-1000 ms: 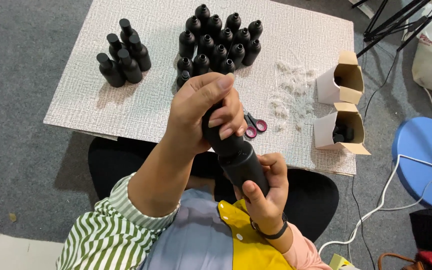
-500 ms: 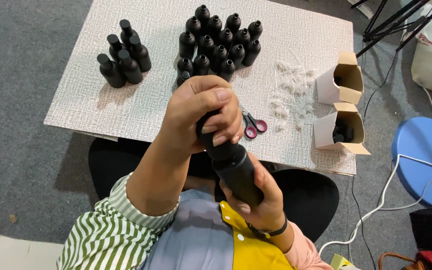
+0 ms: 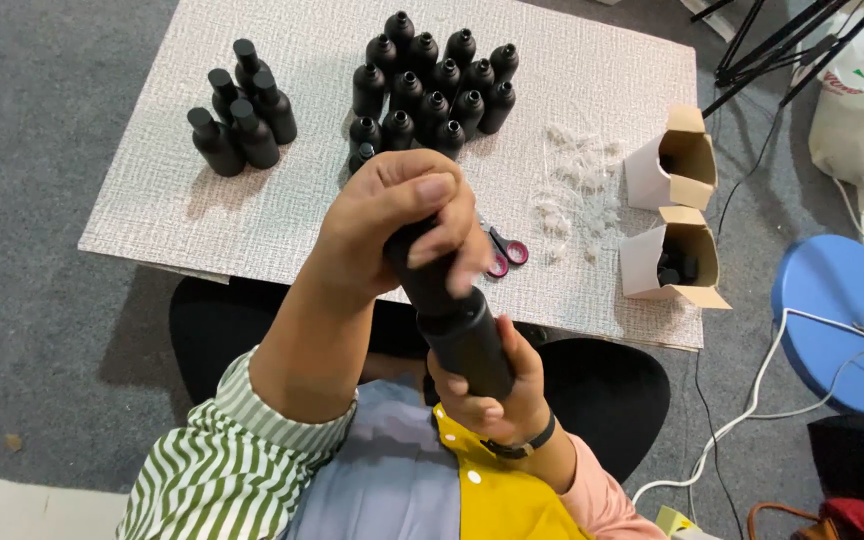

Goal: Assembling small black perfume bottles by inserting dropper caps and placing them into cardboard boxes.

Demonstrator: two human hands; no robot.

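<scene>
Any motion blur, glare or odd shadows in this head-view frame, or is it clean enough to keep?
Head view: left hand fingertips smear slightly at the neck of the black bottle; right hand gripping its base is sharp. Light is soft and even; capped bottles cast short shadows on the white board. No glare. The chest area looks pixelated.

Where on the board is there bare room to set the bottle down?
Bare patches on the white board: between the capped bottles and the open bottles, and its near-left edge. Crowded on the right: plastic scraps, scissors, two cardboard boxes.
</scene>
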